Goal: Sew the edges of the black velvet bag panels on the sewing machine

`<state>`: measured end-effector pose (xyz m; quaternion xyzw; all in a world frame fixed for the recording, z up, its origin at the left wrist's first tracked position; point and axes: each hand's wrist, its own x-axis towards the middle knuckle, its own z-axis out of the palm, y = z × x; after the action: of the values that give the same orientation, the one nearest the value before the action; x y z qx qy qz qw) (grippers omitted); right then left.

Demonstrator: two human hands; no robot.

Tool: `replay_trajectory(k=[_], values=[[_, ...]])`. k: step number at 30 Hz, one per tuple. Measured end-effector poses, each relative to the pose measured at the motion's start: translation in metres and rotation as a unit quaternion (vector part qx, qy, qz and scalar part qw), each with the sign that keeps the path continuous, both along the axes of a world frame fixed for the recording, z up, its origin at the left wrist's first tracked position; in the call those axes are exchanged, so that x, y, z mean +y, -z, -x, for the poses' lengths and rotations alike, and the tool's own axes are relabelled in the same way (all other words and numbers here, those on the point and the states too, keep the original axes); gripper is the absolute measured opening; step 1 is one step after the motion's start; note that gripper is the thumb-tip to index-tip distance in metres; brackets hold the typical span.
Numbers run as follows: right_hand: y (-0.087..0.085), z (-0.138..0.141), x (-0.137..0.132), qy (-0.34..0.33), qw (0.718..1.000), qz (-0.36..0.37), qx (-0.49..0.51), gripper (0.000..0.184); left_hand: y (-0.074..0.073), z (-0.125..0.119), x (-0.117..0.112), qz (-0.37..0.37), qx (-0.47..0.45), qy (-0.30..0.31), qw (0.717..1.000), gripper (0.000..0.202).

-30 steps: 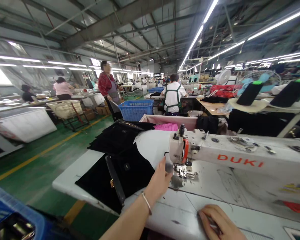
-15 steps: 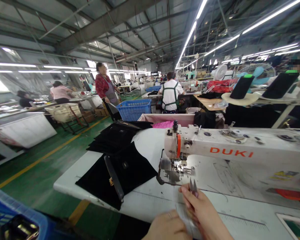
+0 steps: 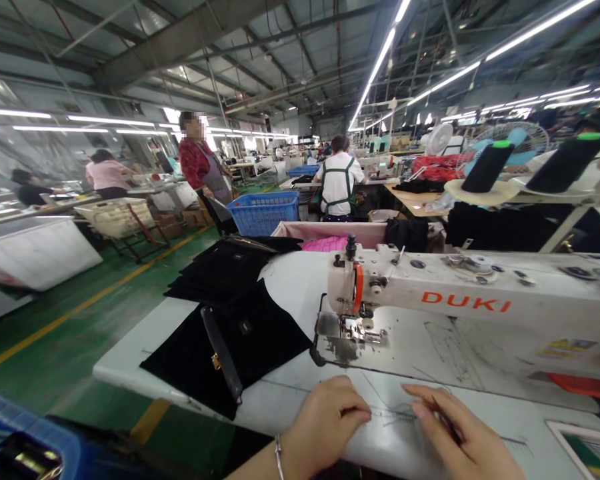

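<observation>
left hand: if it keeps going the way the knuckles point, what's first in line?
Probably the right hand: the left hand points rightward along the table edge, bare tabletop between them. Depth unclear.

bare forearms, thin silver bangle (image 3: 279, 457) on left wrist, no sleeves visible

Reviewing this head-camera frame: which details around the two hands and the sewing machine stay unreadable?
- Head view: what the right hand pinches; its own fingers cover it.
- Whether the left hand grips anything; the fist hides it.
- The needle on the sewing machine; too small.
- The blue crate; cut off at the frame's corner.
</observation>
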<state>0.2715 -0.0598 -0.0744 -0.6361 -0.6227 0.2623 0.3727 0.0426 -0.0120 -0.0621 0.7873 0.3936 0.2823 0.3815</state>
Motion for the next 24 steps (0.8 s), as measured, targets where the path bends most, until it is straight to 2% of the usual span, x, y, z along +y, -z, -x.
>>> replay_trajectory(k=[4, 6, 8, 11, 15, 17, 21, 24], values=[[-0.015, 0.054, 0.044, -0.055, 0.994, -0.016, 0.09, 0.049, -0.002, 0.009, -0.003, 0.03, -0.023, -0.04, 0.998, 0.013], [-0.014, 0.074, 0.064, -0.032, 0.988, -0.039, 0.146, 0.048, -0.001, 0.014, -0.002, 0.039, -0.026, -0.06, 0.997, 0.015], [-0.008, 0.083, 0.076, -0.017, 0.985, -0.053, 0.161, 0.045, 0.001, 0.018, 0.0, 0.039, -0.025, -0.081, 0.996, 0.015], [0.001, 0.084, 0.081, -0.041, 0.989, -0.049, 0.132, 0.037, 0.005, 0.018, 0.001, 0.029, -0.023, -0.099, 0.994, 0.016], [0.004, 0.078, 0.072, -0.103, 0.99, -0.033, 0.085, 0.016, 0.006, 0.016, -0.001, 0.022, -0.018, -0.095, 0.995, 0.016], [0.002, 0.076, 0.066, -0.088, 0.993, -0.029, 0.077, 0.019, 0.004, 0.016, -0.002, 0.027, -0.014, -0.078, 0.996, 0.016], [-0.001, 0.076, 0.066, -0.006, 0.996, -0.044, 0.076, 0.043, 0.002, 0.021, -0.004, 0.034, -0.011, -0.034, 0.999, 0.017], [0.001, 0.077, 0.073, -0.017, 0.997, -0.057, 0.051, 0.043, 0.003, 0.022, -0.004, 0.034, -0.018, -0.043, 0.998, 0.017]])
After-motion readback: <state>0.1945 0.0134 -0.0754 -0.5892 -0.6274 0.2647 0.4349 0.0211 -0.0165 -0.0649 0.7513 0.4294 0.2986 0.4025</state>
